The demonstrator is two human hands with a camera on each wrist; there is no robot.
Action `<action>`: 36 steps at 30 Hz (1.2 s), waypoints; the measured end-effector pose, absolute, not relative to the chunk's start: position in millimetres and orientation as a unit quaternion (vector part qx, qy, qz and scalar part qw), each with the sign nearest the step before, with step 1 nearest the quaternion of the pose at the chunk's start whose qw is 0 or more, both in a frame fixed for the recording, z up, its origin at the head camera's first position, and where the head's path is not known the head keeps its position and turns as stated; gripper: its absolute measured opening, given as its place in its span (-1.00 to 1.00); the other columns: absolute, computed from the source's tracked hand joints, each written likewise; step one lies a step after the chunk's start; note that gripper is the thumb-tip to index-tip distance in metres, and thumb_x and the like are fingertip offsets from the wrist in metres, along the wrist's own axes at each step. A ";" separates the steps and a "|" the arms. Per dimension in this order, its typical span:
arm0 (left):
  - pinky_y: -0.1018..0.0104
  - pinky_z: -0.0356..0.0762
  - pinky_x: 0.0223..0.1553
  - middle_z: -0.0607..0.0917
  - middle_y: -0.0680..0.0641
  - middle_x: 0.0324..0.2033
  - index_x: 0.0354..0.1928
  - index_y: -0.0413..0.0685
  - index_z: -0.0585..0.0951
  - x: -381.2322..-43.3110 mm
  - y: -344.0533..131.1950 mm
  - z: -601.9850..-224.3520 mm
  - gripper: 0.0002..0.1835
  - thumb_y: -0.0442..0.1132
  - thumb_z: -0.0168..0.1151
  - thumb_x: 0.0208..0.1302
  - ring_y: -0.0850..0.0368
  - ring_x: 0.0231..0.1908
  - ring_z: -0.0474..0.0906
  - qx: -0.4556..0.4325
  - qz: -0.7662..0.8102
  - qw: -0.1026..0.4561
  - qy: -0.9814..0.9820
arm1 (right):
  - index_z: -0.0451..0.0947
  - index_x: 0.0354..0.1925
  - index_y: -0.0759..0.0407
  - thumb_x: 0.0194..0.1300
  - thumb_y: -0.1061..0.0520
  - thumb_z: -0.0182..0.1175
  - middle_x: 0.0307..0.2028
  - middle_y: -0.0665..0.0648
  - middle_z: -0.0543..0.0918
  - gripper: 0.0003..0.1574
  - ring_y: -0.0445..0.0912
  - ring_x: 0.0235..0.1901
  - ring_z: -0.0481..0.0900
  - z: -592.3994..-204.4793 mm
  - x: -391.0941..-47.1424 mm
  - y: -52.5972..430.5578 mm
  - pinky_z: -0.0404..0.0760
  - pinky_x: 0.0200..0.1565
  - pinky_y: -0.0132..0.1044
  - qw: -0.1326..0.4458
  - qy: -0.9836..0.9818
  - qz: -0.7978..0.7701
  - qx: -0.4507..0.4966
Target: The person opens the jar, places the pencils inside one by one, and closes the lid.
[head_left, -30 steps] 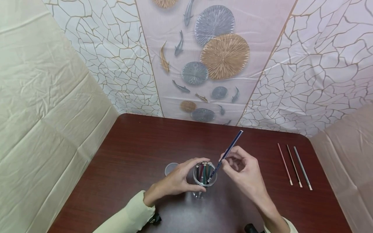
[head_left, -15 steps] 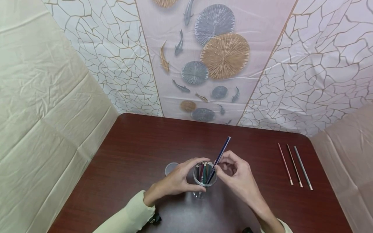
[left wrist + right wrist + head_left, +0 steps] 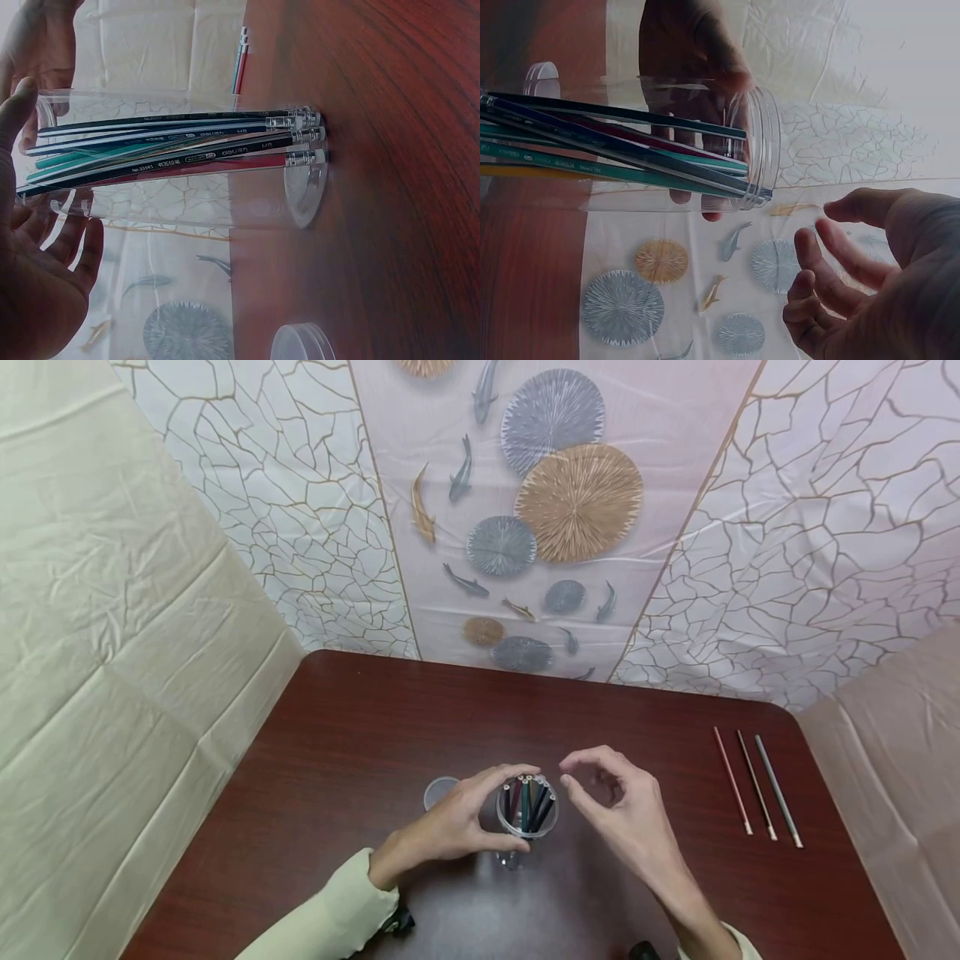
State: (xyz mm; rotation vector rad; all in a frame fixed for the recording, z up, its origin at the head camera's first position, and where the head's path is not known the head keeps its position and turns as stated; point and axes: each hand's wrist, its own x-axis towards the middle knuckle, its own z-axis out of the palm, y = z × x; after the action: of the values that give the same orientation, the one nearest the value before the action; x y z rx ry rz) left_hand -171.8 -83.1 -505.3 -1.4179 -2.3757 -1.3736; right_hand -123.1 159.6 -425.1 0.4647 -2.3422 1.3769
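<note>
A clear plastic jar (image 3: 504, 862) stands upright on the table. My left hand (image 3: 461, 818) grips it near the rim, thumb on the near side and fingers round the far side. Several pencils (image 3: 217, 150) in black, blue, green and red lean inside, eraser ends down at the jar's bottom in the left wrist view. To the right of the rim is my right hand (image 3: 622, 806), thumb and index finger bent toward each other with nothing between them. In the right wrist view those fingers (image 3: 866, 204) are apart from the jar's mouth.
Three pencils (image 3: 767, 785) lie side by side at the table's right, red, dark and grey-blue. A round clear lid (image 3: 438, 792) rests behind the left hand. Fabric walls (image 3: 187, 610) border the dark red table (image 3: 360, 718) at the back and sides.
The blue pencil my right hand held has gone down into the jar and been let go. The right hand has drawn slightly away from the rim. My left hand stays on the jar.
</note>
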 end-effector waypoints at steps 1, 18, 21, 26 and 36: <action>0.13 0.47 0.38 0.54 0.01 0.40 0.58 0.05 0.32 -171.8 -83.1 -505.2 0.01 -0.06 0.69 0.14 0.13 0.37 0.49 -0.459 -0.445 0.026 -0.769 | 0.77 -0.18 0.01 0.18 0.41 0.52 -0.30 -0.08 0.71 -0.65 -0.12 -0.40 0.50 -426.0 -123.7 159.7 0.45 -0.40 -0.39 0.198 -0.837 0.478 0.178; 0.13 0.47 0.38 0.56 -0.09 0.39 0.57 0.01 0.32 -171.9 -82.5 -506.5 0.02 -0.07 0.69 0.13 0.12 0.38 0.49 -0.465 -0.442 0.036 -0.766 | 0.86 -0.32 -0.02 -0.02 0.36 0.67 -0.27 -0.16 0.72 -0.66 -0.19 -0.29 0.55 -440.7 -127.7 152.5 0.58 -0.30 -0.25 0.247 -0.880 0.340 0.222; 0.13 0.46 0.39 0.55 -0.08 0.40 0.57 0.01 0.32 -172.1 -82.5 -506.0 0.03 -0.08 0.70 0.12 0.12 0.38 0.49 -0.466 -0.442 0.037 -0.765 | 0.86 -0.32 -0.01 -0.02 0.36 0.66 -0.27 -0.15 0.72 -0.66 -0.19 -0.28 0.56 -440.2 -127.8 152.5 0.58 -0.29 -0.26 0.248 -0.879 0.339 0.224; 0.13 0.46 0.39 0.54 -0.03 0.40 0.57 0.03 0.32 -172.1 -82.2 -505.6 0.03 -0.06 0.70 0.12 0.12 0.38 0.48 -0.464 -0.444 0.035 -0.766 | 0.86 -0.29 0.01 0.00 0.38 0.64 -0.26 -0.12 0.72 -0.66 -0.17 -0.25 0.59 -438.9 -128.8 156.9 0.54 -0.24 -0.35 0.250 -0.877 0.346 0.220; 0.15 0.43 0.41 0.54 -0.01 0.42 0.57 0.00 0.33 -173.8 -82.5 -506.2 0.02 -0.05 0.70 0.12 0.14 0.40 0.47 -0.469 -0.439 0.041 -0.765 | 0.83 -0.19 0.09 0.06 0.43 0.58 -0.27 -0.04 0.77 -0.63 -0.14 -0.34 0.54 -439.2 -142.6 184.4 0.43 -0.31 -0.48 0.276 -0.877 0.358 0.162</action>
State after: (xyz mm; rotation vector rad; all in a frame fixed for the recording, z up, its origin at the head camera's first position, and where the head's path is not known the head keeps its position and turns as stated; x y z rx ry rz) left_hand -173.8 -82.5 -506.2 -1.4377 -2.3422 -1.3460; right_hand -142.6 184.4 -439.2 0.4345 -2.3572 0.9617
